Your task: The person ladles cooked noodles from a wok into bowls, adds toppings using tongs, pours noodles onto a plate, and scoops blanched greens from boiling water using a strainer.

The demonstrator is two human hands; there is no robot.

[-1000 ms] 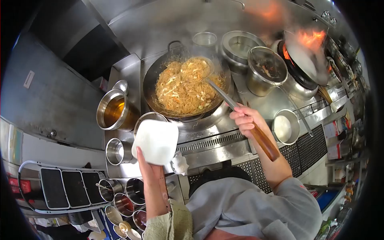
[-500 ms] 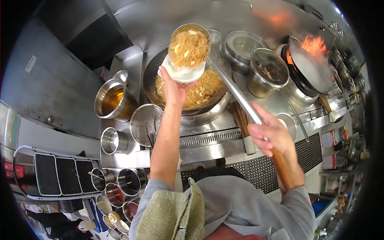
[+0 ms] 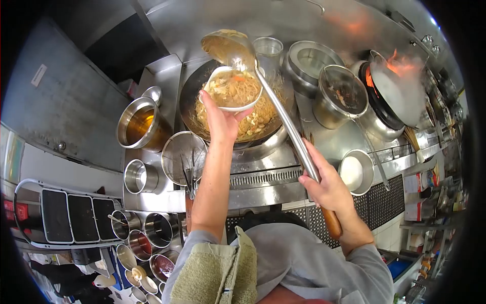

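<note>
Black trays [image 3: 82, 218], three of them, stand in a rack at the far left. Below and beside them is a cluster of sauce pots [image 3: 158, 229], at least six by my count, though the lower ones blur together near the edge. On the steel bench [image 3: 159, 201] are one oil pot [image 3: 136, 126], one small pot [image 3: 140, 176] and one round strainer [image 3: 178, 157].

The left hand [image 3: 221, 121] has its grip part-closed around one white bowl [image 3: 240, 108], thumb at the rim and fingers beneath; the bowl sits above one large wok [image 3: 190, 91] and has noodles in it. More noodles [image 3: 258, 121] lie in the wok below. Over the bowl's far side, one ladle [image 3: 291, 126] is tipped; I judge the step in hand to be turning out its load. The next move calls for a level bowl and a ladle lifted free of the rim.

The right hand [image 3: 329, 187] has its grip closed on the ladle's handle, near the wooden end. Further right are one deep pot [image 3: 331, 112], one pot of something white [image 3: 356, 174] and a second wok [image 3: 373, 99], flames beside it.
</note>
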